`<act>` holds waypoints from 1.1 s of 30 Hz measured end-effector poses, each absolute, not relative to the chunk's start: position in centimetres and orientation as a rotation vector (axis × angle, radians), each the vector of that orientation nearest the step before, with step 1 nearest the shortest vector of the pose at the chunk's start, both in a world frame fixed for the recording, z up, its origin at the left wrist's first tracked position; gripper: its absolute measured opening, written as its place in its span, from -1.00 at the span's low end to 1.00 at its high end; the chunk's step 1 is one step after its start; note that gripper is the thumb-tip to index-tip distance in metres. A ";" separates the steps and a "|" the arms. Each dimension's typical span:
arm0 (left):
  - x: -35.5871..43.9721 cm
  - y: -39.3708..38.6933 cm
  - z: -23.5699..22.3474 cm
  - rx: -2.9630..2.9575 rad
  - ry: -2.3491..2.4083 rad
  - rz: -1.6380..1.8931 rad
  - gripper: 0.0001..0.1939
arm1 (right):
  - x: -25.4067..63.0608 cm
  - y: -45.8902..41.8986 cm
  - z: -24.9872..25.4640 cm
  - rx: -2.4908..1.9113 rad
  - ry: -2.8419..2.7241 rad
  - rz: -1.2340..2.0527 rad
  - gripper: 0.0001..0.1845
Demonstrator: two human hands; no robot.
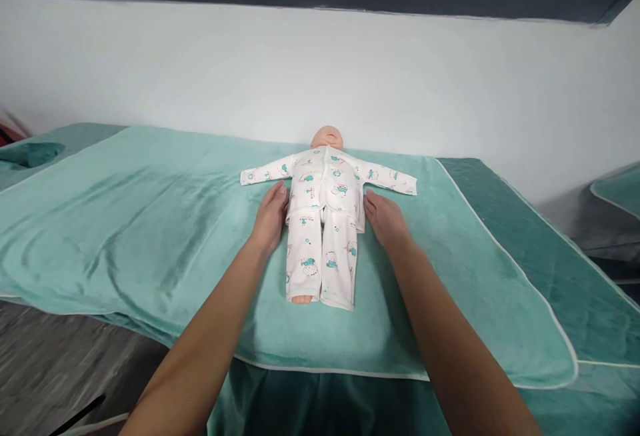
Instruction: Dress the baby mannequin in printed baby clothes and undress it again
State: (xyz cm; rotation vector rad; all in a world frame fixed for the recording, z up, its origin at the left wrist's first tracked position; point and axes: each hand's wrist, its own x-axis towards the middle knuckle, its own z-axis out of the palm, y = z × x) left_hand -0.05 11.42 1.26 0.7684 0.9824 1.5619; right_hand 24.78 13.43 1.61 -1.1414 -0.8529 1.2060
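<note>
A baby doll [327, 137] lies on its back on a light green blanket [165, 223], its head toward the wall. It wears a white printed jacket [326, 179] with both sleeves spread sideways, and matching trousers [305, 263]. One foot shows slightly at a trouser hem; the doll's hands are hidden in the sleeves. My left hand [273, 216] is at the jacket's left edge, fingers stretched out beside the waist. On the opposite side, my right hand [385, 217] has its fingers extended along the jacket's edge. Both hands are open; whether the fingertips press the cloth I cannot tell.
Under the blanket is a darker green cover [520, 243] on the bed. A white wall [200, 69] stands right behind the doll's head. Grey floor [55, 349] shows at lower left, with a cable near it. Another green-covered surface [623, 189] is at far right.
</note>
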 end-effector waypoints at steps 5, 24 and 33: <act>0.2 14.0 1.8 0.681 0.848 1.382 -0.50 | 24.0 16.3 2.2 -1.047 -0.781 1.428 -0.90; 1.2 16.4 1.5 0.721 0.739 1.366 -0.50 | 23.5 15.0 2.1 -0.811 -0.842 1.523 -0.68; 1.0 13.9 0.4 1.029 1.251 1.649 -0.74 | 26.1 15.8 1.9 -0.726 -0.436 1.485 -0.70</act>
